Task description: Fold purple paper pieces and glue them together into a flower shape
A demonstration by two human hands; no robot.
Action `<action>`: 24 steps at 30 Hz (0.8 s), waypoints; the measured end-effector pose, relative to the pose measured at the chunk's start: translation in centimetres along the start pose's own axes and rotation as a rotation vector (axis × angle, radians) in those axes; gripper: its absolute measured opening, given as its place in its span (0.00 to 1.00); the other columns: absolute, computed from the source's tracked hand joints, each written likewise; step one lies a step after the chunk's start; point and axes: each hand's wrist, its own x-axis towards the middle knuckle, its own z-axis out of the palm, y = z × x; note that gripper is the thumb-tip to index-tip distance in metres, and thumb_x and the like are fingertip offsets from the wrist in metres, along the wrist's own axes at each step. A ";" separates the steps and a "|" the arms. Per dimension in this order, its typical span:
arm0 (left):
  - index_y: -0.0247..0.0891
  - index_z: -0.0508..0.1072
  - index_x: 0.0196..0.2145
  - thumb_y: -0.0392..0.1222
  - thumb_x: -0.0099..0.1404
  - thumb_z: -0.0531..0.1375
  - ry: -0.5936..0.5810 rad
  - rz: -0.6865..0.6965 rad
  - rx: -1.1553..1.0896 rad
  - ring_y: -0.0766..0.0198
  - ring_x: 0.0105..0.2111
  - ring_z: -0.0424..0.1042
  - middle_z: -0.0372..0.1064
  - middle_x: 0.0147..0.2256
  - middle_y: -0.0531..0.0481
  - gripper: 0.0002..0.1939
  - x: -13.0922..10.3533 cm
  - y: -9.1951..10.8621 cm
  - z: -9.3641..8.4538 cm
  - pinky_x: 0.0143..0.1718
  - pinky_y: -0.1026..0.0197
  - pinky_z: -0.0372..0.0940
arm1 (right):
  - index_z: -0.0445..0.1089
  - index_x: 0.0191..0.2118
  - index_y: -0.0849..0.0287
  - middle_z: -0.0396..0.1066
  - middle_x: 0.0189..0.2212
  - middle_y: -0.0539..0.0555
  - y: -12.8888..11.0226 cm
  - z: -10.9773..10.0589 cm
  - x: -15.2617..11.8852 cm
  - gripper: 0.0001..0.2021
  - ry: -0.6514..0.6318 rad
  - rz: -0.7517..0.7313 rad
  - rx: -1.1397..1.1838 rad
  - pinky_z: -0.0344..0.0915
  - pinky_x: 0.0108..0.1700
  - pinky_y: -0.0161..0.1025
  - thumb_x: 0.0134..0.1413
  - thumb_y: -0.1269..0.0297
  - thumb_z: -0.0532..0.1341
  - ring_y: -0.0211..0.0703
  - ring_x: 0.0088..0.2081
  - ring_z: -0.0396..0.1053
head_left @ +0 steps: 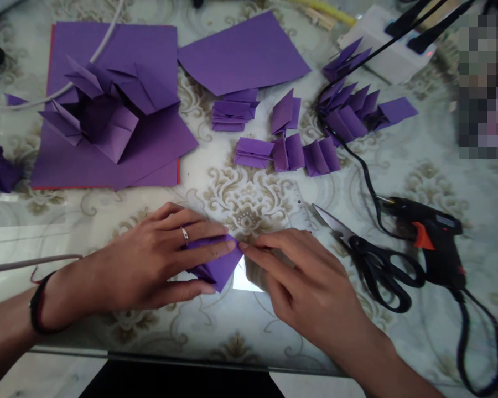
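Observation:
A small folded piece of purple paper (221, 270) lies on the patterned table near its front edge. My left hand (149, 257), with a ring and a dark wristband, rests flat over the paper's left part, its fingers spread and pressing on it. From the right, my right hand (301, 276) touches the paper's right corner with thumb and forefinger pinched together; the other fingers are curled under. Part of the paper is hidden beneath my left fingers.
Purple sheets (149, 44) with a folded paper form (120, 130) stand at the back left. Folded purple pieces (255, 152) sit behind my hands. Scissors (373, 257), a black glue gun (440, 237) and its cord are right; a white power strip (382, 50) lies behind.

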 end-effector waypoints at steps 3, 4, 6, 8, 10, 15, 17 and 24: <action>0.37 0.62 0.71 0.46 0.80 0.58 0.086 -0.056 -0.008 0.48 0.59 0.71 0.71 0.64 0.37 0.27 -0.1 0.2 0.4 0.61 0.44 0.69 | 0.74 0.53 0.63 0.77 0.42 0.59 -0.2 0.5 0.2 0.09 0.048 0.088 0.074 0.76 0.47 0.49 0.71 0.71 0.62 0.50 0.43 0.76; 0.38 0.61 0.72 0.45 0.80 0.58 0.112 -0.093 0.011 0.47 0.61 0.70 0.69 0.64 0.36 0.27 -0.1 0.3 0.7 0.62 0.43 0.68 | 0.73 0.54 0.62 0.76 0.43 0.59 -0.3 0.7 0.3 0.09 0.055 0.116 0.090 0.77 0.48 0.49 0.72 0.68 0.62 0.50 0.45 0.76; 0.38 0.59 0.72 0.44 0.78 0.61 0.141 -0.171 0.066 0.43 0.63 0.67 0.66 0.66 0.34 0.30 -0.2 0.4 1.2 0.62 0.39 0.67 | 0.72 0.53 0.60 0.75 0.44 0.58 -0.6 0.8 0.4 0.08 0.056 0.162 0.091 0.77 0.50 0.48 0.73 0.65 0.63 0.50 0.47 0.76; 0.37 0.59 0.73 0.44 0.76 0.62 0.133 -0.220 0.111 0.39 0.64 0.65 0.65 0.67 0.33 0.32 -0.2 0.4 1.7 0.62 0.35 0.65 | 0.72 0.51 0.59 0.74 0.44 0.58 -0.9 0.9 0.6 0.07 0.042 0.194 0.090 0.77 0.50 0.49 0.72 0.64 0.63 0.51 0.48 0.76; 0.36 0.60 0.72 0.42 0.76 0.62 0.129 -0.219 0.136 0.39 0.63 0.66 0.68 0.64 0.34 0.31 -0.2 0.4 2.0 0.61 0.35 0.65 | 0.72 0.49 0.60 0.73 0.44 0.58 -1.3 0.9 0.8 0.07 0.014 0.221 0.112 0.77 0.50 0.49 0.71 0.63 0.64 0.51 0.48 0.76; 0.34 0.65 0.65 0.38 0.74 0.63 0.170 -0.175 0.129 0.42 0.56 0.68 0.71 0.54 0.37 0.25 -0.2 0.6 1.9 0.57 0.37 0.67 | 0.72 0.45 0.59 0.73 0.43 0.57 -2.3 1.2 1.6 0.06 -0.070 0.267 0.122 0.76 0.48 0.53 0.68 0.65 0.67 0.54 0.46 0.75; 0.36 0.67 0.63 0.37 0.73 0.63 0.182 -0.173 0.117 0.44 0.53 0.69 0.70 0.52 0.38 0.23 -0.2 0.7 1.9 0.55 0.38 0.69 | 0.72 0.45 0.59 0.73 0.43 0.58 -2.5 1.5 2.0 0.07 -0.094 0.279 0.119 0.75 0.49 0.55 0.66 0.64 0.69 0.56 0.46 0.75; 0.40 0.66 0.60 0.32 0.69 0.62 0.165 -0.160 -0.078 0.51 0.52 0.71 0.66 0.52 0.41 0.23 -0.4 1.1 1.6 0.54 0.47 0.73 | 0.71 0.38 0.56 0.74 0.39 0.53 -2.3 1.4 3.2 0.07 -0.112 0.299 0.319 0.70 0.50 0.48 0.64 0.74 0.68 0.49 0.44 0.73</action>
